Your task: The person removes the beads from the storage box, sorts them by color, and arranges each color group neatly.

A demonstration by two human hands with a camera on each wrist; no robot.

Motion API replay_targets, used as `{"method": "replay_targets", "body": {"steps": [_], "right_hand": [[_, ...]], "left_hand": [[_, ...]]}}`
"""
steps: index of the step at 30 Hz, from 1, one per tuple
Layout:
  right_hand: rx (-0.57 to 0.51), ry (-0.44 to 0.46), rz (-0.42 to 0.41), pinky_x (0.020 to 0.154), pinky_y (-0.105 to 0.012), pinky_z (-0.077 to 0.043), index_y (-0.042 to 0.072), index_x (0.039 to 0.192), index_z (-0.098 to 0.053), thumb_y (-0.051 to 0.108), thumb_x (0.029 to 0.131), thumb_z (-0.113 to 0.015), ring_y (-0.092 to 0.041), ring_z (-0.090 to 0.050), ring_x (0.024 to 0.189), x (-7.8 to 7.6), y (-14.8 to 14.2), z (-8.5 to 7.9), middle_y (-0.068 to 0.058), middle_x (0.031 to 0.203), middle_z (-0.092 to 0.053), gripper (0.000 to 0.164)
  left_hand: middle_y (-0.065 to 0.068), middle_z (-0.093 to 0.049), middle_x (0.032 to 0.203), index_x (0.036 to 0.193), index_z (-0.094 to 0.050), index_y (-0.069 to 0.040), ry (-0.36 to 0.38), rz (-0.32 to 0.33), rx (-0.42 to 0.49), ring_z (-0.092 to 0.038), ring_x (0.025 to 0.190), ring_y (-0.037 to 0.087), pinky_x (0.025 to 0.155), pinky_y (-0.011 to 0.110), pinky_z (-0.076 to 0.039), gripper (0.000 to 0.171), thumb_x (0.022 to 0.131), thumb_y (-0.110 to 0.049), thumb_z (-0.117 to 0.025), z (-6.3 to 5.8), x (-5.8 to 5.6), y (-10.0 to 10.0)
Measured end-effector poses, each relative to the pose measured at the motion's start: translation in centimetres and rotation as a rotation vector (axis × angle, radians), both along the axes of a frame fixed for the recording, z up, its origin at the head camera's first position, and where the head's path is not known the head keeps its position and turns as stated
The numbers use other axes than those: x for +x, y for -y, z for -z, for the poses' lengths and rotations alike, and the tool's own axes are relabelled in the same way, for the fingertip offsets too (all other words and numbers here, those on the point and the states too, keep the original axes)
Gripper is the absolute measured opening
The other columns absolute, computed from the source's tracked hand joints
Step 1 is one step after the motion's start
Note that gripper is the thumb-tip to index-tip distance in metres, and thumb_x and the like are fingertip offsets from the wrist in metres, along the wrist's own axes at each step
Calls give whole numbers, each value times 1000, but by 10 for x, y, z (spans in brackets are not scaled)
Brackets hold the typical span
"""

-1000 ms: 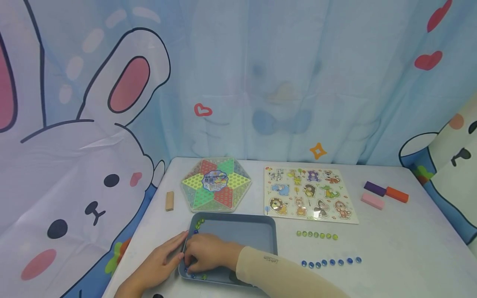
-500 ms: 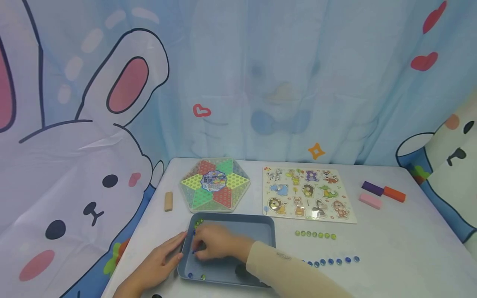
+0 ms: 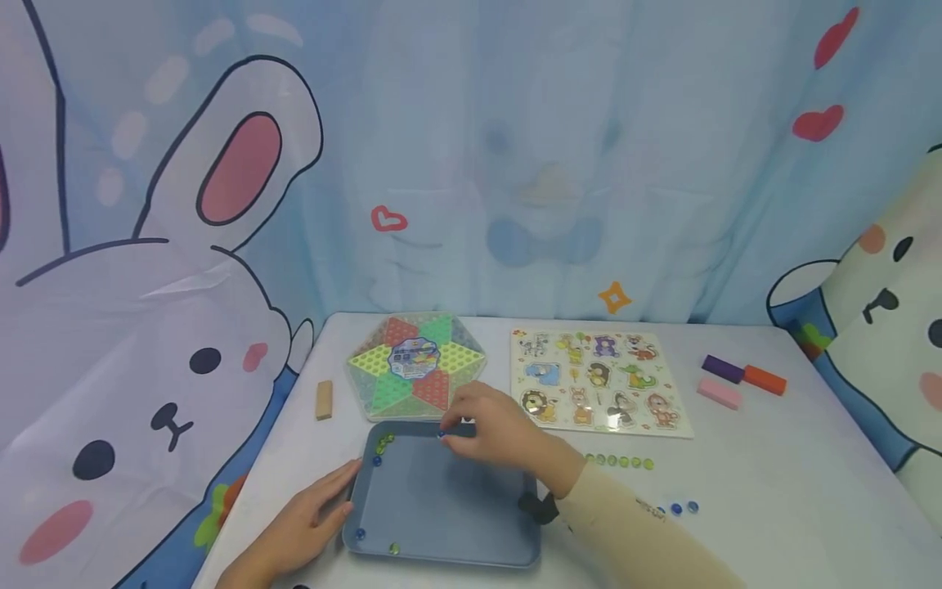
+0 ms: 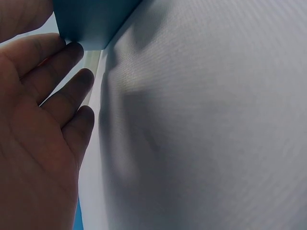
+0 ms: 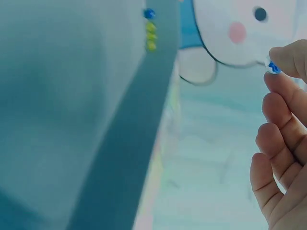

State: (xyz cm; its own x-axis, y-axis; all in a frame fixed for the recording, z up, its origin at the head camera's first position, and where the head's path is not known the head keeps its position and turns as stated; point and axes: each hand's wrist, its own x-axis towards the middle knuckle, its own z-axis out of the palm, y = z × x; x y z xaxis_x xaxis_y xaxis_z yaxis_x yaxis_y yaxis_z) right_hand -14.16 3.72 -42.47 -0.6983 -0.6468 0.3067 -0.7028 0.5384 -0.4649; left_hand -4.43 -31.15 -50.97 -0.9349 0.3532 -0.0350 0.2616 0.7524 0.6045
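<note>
My right hand (image 3: 489,429) pinches a blue glass marble (image 5: 274,68) between thumb and index finger, above the far edge of the grey-blue tray (image 3: 441,515). The other fingers are loosely bent. My left hand (image 3: 305,519) has its fingers extended, fingertips at the tray's left side; in the left wrist view they touch the tray wall (image 4: 93,24). Inside the tray, several yellow-green marbles (image 3: 383,444) and a blue marble (image 3: 378,461) line the far left corner. Another blue marble (image 3: 361,534) and a green marble (image 3: 394,549) lie near the front left.
Right of the tray runs a row of yellow-green marbles (image 3: 624,462); the sleeve (image 3: 640,523) partly hides a row of blue marbles (image 3: 693,507). Behind stand a hexagonal checkers board (image 3: 415,364) and an animal puzzle (image 3: 599,380). Wooden block (image 3: 324,400) left; coloured blocks (image 3: 719,393) right.
My right hand has moved from the tray's left side away and rightward to its far edge, carrying a blue marble. The left hand stays at the tray's side. The head view has shifted slightly.
</note>
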Motion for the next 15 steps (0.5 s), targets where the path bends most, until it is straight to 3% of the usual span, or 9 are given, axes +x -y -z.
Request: {"method": "replay_targets", "body": {"steps": [7,15], "right_hand": [[-62,-69,134,72,-21,-52,25,93,-81,28,86,-87,-9,-58,88,5,-51,-11,15,89,-64,9],[-71,-125,348,75,-28,-57,23,89,-81,18,82,-89,-6,-57,91,25,-121,-18,13,88,-66,12]], "left_hand": [[1,-45,165,161,-42,-19,-16,7,-6,-45,151,28,120,44,-46,57,109,-41,-54,0,1,3],[3,-43,166,162,-40,-20,22,11,8,-43,152,29,121,41,-46,59,109,-44,-53,-1,0,1]]}}
